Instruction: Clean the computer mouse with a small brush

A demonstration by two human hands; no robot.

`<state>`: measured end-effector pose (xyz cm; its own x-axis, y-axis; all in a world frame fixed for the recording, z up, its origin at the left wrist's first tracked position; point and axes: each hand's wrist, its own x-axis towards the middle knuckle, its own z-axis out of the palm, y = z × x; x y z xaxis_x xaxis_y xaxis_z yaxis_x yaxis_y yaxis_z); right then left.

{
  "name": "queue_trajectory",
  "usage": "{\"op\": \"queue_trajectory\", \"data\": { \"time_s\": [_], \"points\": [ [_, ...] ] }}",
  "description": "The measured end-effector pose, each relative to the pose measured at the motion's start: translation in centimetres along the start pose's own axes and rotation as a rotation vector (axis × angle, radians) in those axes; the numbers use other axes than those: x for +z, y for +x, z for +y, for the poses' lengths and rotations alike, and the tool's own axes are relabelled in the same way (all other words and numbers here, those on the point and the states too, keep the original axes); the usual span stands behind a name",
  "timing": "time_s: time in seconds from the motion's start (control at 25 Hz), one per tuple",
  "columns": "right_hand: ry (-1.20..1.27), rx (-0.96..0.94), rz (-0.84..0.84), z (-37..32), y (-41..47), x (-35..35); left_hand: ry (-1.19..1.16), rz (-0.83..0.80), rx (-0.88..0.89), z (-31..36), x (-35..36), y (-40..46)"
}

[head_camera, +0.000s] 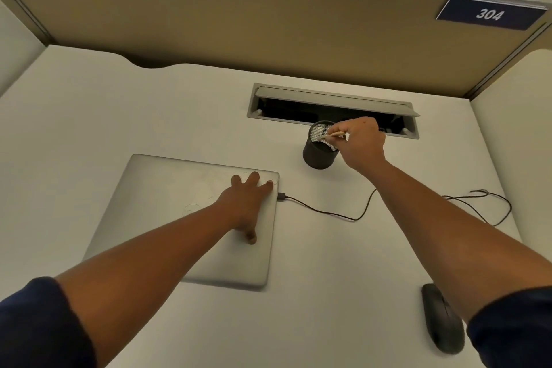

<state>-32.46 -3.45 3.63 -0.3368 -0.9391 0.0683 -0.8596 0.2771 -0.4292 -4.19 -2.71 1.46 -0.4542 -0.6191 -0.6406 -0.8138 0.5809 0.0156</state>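
Note:
A black computer mouse (pixel 443 320) lies on the white desk at the lower right, partly hidden by my right forearm. My right hand (pixel 363 140) reaches over a black mesh pen cup (pixel 319 155) and pinches a small brush (pixel 334 135) with a pale handle, its bristle end over the cup's mouth. My left hand (pixel 249 197) rests flat with spread fingers on the lid of a closed silver laptop (pixel 167 212).
A thin black cable (pixel 328 213) runs from the laptop's right edge across the desk to the right. An open cable tray (pixel 333 110) is set into the desk behind the cup. Beige partition walls enclose the desk; a sign reads 304 (pixel 490 13).

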Motion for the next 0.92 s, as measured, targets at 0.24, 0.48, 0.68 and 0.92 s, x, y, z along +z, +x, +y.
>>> {"op": "queue_trajectory", "data": {
  "time_s": [0.24, 0.48, 0.68, 0.92],
  "points": [
    [-0.056, 0.029, -0.105, 0.9, 1.1, 1.8, -0.049, 0.024, -0.008, 0.1, 0.2, -0.3],
    [-0.003, -0.038, -0.170, 0.8, 1.2, 2.1, -0.057, 0.036, -0.027, 0.1, 0.5, -0.1],
    [0.080, -0.023, -0.306, 0.8, 0.6, 1.9, -0.066, 0.045, -0.023, 0.0, 0.7, 0.3],
    [0.038, -0.061, -0.336, 0.6, -0.8, 1.5, -0.057, 0.062, -0.015, 0.1, 0.3, -0.2]
  ]
}}
